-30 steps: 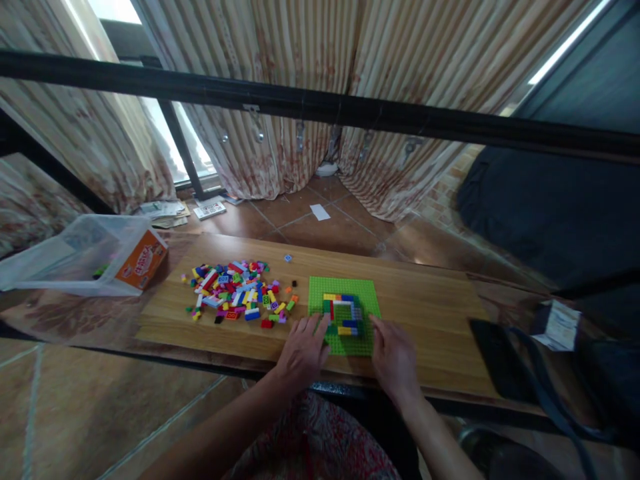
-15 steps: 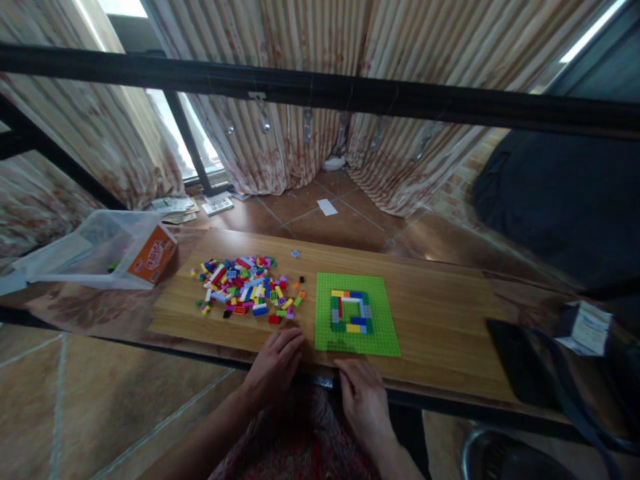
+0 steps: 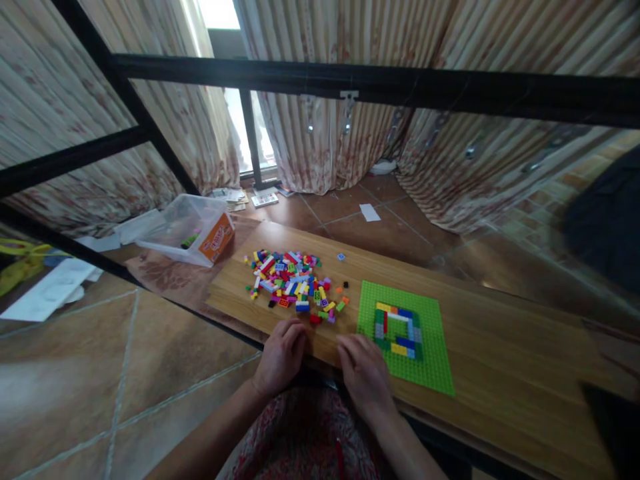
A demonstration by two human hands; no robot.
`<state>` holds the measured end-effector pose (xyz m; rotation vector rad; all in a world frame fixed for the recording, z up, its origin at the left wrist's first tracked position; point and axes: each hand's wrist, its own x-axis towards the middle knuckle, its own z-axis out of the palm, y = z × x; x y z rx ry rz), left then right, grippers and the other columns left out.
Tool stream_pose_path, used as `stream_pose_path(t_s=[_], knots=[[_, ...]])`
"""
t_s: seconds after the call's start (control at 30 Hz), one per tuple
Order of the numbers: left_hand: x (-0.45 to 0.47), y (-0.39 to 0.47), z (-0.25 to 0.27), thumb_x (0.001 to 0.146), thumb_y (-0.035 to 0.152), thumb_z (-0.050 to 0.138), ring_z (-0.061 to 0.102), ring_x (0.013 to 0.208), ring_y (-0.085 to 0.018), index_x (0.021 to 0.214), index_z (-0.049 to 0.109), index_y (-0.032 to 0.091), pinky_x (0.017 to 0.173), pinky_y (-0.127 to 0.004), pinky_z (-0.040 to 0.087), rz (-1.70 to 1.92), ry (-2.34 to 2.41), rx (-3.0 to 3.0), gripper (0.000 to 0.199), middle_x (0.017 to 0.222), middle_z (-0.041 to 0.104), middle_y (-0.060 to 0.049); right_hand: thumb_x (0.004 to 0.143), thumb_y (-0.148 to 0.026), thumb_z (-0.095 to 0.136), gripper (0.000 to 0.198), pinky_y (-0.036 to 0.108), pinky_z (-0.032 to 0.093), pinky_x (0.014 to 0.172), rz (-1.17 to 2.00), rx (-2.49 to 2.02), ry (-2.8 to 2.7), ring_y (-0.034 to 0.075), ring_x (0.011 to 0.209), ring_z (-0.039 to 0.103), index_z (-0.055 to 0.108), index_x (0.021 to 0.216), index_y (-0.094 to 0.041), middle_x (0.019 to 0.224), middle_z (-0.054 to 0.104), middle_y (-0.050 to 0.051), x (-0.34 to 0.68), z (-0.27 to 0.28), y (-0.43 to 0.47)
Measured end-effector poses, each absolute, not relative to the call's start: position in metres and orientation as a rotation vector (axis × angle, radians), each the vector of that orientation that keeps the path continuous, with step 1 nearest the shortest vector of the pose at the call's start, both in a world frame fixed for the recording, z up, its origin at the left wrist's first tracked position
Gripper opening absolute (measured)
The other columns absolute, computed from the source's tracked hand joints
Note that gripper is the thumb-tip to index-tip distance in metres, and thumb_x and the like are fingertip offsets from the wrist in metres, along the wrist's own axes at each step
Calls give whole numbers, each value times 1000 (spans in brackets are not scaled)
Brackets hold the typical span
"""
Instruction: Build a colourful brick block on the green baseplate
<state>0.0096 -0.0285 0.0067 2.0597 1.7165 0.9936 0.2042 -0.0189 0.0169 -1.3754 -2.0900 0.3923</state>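
Note:
My left hand [image 3: 281,357] rests at the table's front edge, just below the pile of toy bricks [image 3: 287,277], its fingers curled in and no brick showing in them. Nearby, my right hand [image 3: 367,377] lies on the same edge, left of the green baseplate [image 3: 435,327]; its fingers are loosely bent together with nothing visible in them. A rectangular ring of coloured bricks [image 3: 400,349] is fixed on the baseplate, hollow in the middle. The loose bricks are of many colours and sizes, and a red brick [image 3: 315,319] lies closest to my hands.
Behind the pile lies a small blue-white brick [image 3: 341,257]. A clear plastic box [image 3: 165,243] with an orange label stands at the table's left end. A black metal bar [image 3: 300,77] crosses beyond the table, before striped curtains [image 3: 320,153]. A dark object [image 3: 603,420] is at right.
The view has turned left, so the table and bricks appear further right. Relative to the baseplate, both hands have shifted left, and my left fingers are more curled. The brick ring looks unchanged.

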Motion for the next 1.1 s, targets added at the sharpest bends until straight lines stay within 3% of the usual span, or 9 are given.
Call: stream_pose_path(t_s=[0.47,0.7,0.83,1.1], knots=[[17,-19,7,92,20,46,58,102,-21,116,58,20,88,-35,50,867,1727,2092,28,111,59,-9,92,-22,45,25,33,42,82,288,-1412,-2152,20,89,54,67,102,-19,90,63,7,186,-1,26],[13,-15,6,89,14,46,60,96,-17,108,59,19,84,-29,51,1067,1722,1918,23,104,60,-8,93,-23,45,24,32,42,81,274,-1356,-2156,20,89,55,66,103,-18,91,63,7,184,5,29],[7,-6,9,85,9,48,59,99,-18,110,56,19,88,-32,50,1167,1825,1749,28,107,58,-8,92,-23,49,21,34,40,82,292,-1299,-2234,21,91,53,65,105,-20,95,62,7,157,18,34],[-1,-2,13,84,17,52,59,101,-21,109,59,18,93,-37,47,1136,1790,1687,26,109,59,-9,90,-19,52,12,36,37,80,172,-1341,-2382,22,90,50,63,95,-22,92,62,6,124,22,41]])
